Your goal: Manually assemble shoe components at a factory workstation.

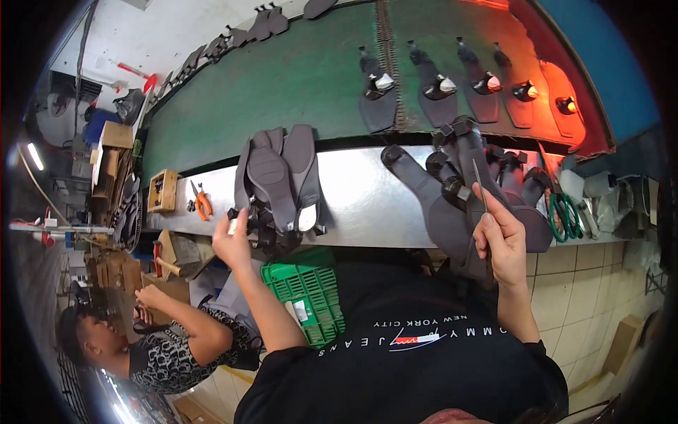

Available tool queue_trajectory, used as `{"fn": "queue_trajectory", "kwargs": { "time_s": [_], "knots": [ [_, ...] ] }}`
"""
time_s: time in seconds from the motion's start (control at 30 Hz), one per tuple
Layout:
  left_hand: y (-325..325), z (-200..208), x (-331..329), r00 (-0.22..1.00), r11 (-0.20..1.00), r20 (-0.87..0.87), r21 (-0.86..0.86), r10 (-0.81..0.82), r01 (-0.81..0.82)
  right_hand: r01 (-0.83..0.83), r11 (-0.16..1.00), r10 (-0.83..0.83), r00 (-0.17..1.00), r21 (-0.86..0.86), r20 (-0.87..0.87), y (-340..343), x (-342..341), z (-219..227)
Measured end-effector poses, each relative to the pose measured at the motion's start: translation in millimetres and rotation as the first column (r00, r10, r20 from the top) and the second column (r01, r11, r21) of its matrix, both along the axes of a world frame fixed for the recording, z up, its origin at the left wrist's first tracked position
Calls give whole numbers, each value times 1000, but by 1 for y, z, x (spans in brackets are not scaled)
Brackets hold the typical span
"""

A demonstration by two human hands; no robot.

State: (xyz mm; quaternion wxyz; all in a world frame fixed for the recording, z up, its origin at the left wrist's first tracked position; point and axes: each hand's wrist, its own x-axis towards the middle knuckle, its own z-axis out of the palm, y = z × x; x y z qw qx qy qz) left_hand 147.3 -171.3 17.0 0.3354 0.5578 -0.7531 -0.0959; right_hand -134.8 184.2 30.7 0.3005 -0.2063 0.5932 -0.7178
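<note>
My left hand (234, 240) is closed, with thumb and fingertips pinched at the left edge of a stack of grey shoe soles (272, 166). A small dark and pale piece shows at those fingertips, too small to name. Black straps and a shiny pale part stick out at the near end of this stack. My right hand (500, 237) grips a thin pointed metal tool (478, 180), its tip upward. Behind and beside that hand lie several grey soles with black straps (452, 212), overlapping on the metal ledge.
Several strapped soles (436, 85) stand on the green conveyor belt (268, 92), the right ones under red-orange light. Orange-handled pliers (203, 204) and a wooden box (163, 191) lie left; green-handled scissors (565, 218) right. A green crate (304, 290) sits below. Another person (169, 332) works at left.
</note>
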Motion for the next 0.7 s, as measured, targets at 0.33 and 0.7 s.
{"fn": "queue_trajectory", "kwargs": {
  "time_s": [0.33, 0.7],
  "knots": [
    [133, -6, -189, 624, 659, -366, 37, -690, 751, 41, 999, -40, 996, -12, 84, 6, 5, 0],
    [107, -12, -203, 491, 555, -260, -349, -831, 755, -138, 989, 137, 990, 45, 24, 11, 12, 3]
  ]
}}
